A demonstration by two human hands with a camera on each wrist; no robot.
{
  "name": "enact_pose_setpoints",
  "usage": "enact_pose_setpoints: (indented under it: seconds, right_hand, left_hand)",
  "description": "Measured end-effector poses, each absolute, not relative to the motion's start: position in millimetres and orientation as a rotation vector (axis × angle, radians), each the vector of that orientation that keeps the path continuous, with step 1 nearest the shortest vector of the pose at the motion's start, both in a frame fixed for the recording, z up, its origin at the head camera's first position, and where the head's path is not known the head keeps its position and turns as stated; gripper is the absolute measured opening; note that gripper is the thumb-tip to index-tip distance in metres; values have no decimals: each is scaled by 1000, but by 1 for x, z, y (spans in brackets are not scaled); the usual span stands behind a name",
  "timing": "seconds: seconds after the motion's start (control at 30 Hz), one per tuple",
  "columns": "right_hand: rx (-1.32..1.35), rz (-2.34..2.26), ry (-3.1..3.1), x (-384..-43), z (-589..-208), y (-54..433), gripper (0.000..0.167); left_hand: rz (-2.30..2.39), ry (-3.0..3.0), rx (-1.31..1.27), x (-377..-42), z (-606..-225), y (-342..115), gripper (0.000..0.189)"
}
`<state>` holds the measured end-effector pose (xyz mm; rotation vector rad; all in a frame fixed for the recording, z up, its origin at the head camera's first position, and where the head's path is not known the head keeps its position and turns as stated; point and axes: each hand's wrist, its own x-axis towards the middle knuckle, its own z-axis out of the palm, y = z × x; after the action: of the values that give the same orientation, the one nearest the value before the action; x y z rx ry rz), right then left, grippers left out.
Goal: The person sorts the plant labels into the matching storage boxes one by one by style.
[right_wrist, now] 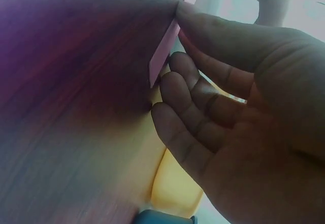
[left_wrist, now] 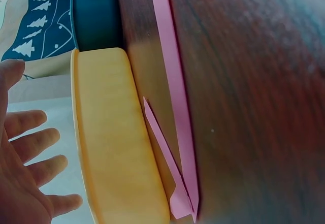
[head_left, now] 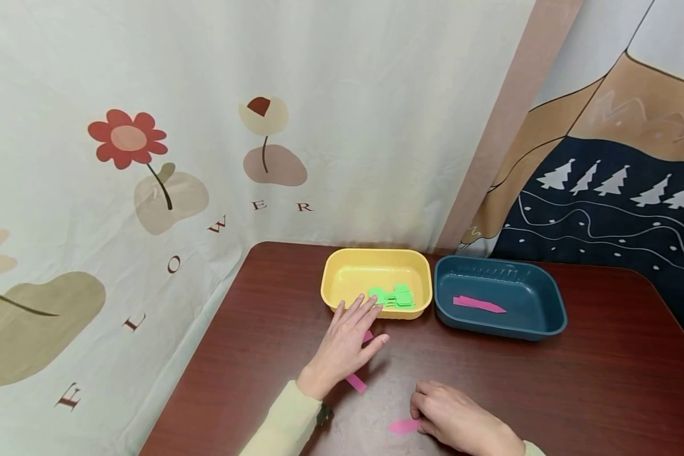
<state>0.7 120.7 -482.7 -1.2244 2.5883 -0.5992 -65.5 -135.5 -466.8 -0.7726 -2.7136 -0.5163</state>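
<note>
My right hand (head_left: 458,415) is low over the table, with thumb and index finger pinching a flat pink paper piece (head_left: 403,427) that has a pointed end. In the right wrist view the other fingers are curled beside this piece. My left hand (head_left: 342,348) has its fingers spread, near the front edge of a yellow tray (head_left: 348,278), and holds nothing. Beneath it in the head view lie pink paper strips (head_left: 356,382), partly hidden; the left wrist view shows a long strip (left_wrist: 177,92) and a narrower piece (left_wrist: 165,148) meeting at one end.
Several bright green cut pieces (head_left: 401,296) lie in the yellow tray. To its right, almost touching, stands a dark blue tray (head_left: 507,288) with a pink pointed strip (head_left: 479,304) inside. Printed curtains (head_left: 376,126) hang behind the brown table (head_left: 604,380).
</note>
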Motion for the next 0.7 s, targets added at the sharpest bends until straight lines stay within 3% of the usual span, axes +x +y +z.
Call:
enact_pose_setpoints:
  seconds: [0.33,0.7]
  right_hand:
    - [-1121,-684,2531,0,-482,120,27]
    - [-1051,-820,2444,-9,-479,132,18]
  left_hand:
    - [-524,-2712,-773,-66,-468,-134,58]
    - [-511,-2710,-787,-67,-466,-127,58]
